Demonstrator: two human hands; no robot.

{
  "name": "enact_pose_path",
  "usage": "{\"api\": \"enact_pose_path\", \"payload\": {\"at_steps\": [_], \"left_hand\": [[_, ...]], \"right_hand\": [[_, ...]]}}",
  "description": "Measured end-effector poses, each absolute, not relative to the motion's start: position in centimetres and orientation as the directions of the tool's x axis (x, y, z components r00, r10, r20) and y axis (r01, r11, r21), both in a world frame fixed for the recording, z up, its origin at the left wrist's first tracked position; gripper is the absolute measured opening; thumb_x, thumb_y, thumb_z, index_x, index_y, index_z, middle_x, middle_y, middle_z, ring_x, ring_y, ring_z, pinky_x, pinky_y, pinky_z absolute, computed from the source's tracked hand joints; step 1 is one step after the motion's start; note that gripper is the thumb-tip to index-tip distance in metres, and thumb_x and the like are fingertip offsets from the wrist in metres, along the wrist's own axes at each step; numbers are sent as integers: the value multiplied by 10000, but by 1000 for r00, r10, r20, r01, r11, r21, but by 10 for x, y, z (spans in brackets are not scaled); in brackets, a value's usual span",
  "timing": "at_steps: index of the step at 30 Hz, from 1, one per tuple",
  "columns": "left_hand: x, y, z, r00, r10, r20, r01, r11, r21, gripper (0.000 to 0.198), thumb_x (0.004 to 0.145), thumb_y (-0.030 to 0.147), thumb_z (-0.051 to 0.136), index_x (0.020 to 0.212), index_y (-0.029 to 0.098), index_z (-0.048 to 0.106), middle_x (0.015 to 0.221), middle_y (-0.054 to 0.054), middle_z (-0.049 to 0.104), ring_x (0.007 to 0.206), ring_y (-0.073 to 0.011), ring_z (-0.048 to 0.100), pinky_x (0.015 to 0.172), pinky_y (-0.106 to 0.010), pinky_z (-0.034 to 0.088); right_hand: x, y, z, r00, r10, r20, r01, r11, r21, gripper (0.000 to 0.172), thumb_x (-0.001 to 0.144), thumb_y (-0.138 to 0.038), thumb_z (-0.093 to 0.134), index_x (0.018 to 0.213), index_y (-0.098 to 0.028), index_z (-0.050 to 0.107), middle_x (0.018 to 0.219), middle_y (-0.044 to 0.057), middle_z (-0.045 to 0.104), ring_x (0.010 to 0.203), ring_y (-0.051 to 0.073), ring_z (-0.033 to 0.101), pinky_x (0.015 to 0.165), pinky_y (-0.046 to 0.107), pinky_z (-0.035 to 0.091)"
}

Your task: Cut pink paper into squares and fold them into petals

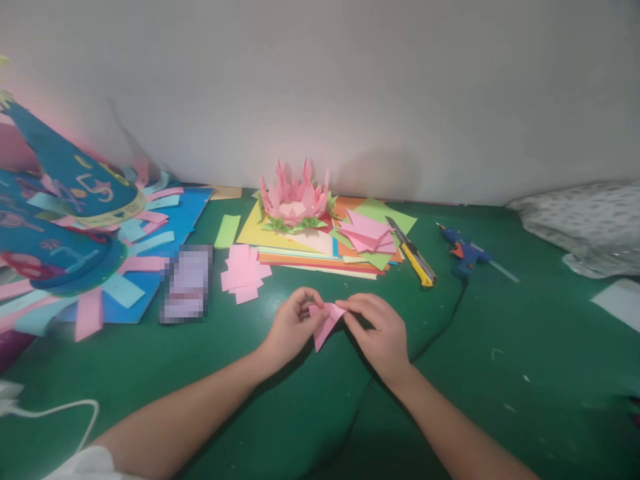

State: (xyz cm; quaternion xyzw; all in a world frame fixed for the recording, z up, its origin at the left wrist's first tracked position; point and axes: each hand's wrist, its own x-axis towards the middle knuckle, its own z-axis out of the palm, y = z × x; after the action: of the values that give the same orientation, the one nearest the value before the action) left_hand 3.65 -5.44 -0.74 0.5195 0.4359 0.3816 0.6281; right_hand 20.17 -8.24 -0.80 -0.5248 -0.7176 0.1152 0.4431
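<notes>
A small piece of pink paper (pixel 325 329), folded to a pointed shape, is pinched between both hands above the green table (pixel 280 413). My left hand (pixel 295 327) grips its left side with thumb and fingers. At its upper right corner, my right hand (pixel 380 327) pinches the edge. Just behind the hands lies a loose pile of pink paper slips (pixel 244 273). A pink paper lotus flower (pixel 295 200) with green leaves stands on a stack of coloured paper (pixel 320 263). More pink paper sheets (pixel 367 233) rest at the stack's right.
A yellow utility knife (pixel 417 260) and a blue glue gun (pixel 465 253) lie to the right, the gun's cord running under my right arm. Blue decorated paper cones (pixel 70 167) stand at left beside a blurred-out rectangular object (pixel 187 283). A white cable (pixel 65 403) lies front left.
</notes>
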Motion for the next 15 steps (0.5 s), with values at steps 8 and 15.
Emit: {"api": "enact_pose_path", "payload": {"at_steps": [8, 15], "left_hand": [[34, -55, -10, 325, 938, -122, 160, 72, 984, 136, 777, 259, 597, 862, 164, 643, 855, -41, 665, 751, -143, 573, 680, -244, 436], [35, -55, -10, 295, 948, -121, 155, 77, 985, 155, 735, 275, 648, 829, 152, 665, 826, -42, 691, 741, -149, 612, 681, -245, 466]], "right_hand": [[201, -82, -7, 4, 894, 449, 619, 350, -703, 125, 844, -200, 555, 834, -237, 674, 820, 23, 682, 772, 182, 632, 719, 321, 500], [201, -82, -7, 15, 880, 474, 631, 359, -688, 116, 832, -194, 564, 822, -229, 674, 803, 18, 686, 754, 177, 633, 695, 310, 500]]}}
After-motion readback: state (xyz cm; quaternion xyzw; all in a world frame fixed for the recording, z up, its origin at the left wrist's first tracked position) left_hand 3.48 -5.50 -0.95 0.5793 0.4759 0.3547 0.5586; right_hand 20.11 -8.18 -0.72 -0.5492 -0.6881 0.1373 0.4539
